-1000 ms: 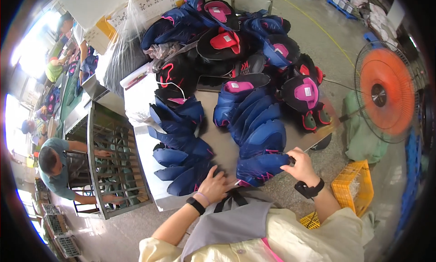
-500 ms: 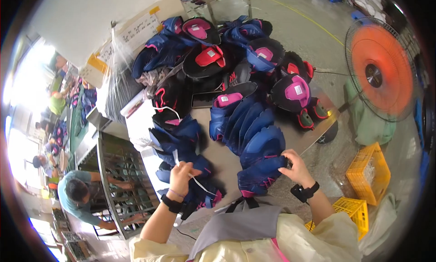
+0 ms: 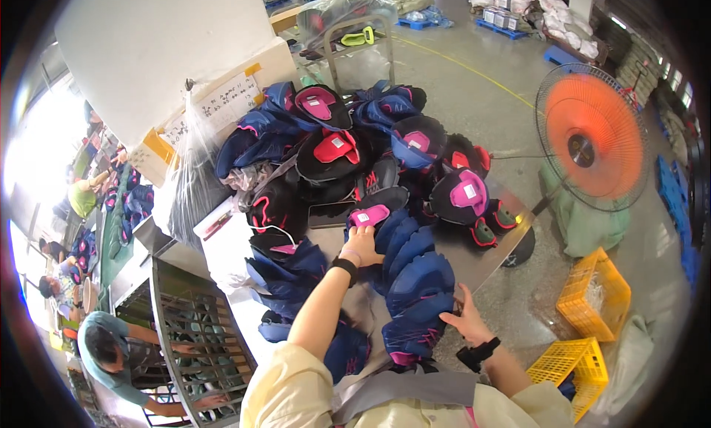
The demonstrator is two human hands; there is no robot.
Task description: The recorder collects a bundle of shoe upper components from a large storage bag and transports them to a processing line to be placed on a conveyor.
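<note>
The left hand (image 3: 361, 248) touches a pink-lined shoe upper (image 3: 370, 214), grip unclear; the right hand (image 3: 469, 324), thumb and fingers parted, is beside blue uppers (image 3: 418, 313).

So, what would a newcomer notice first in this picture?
Probably the big orange fan at the right. Then the blue shoe uppers in two rows at the centre, with the left hand at the far end of the right-hand row and the right hand at its near end.
</note>
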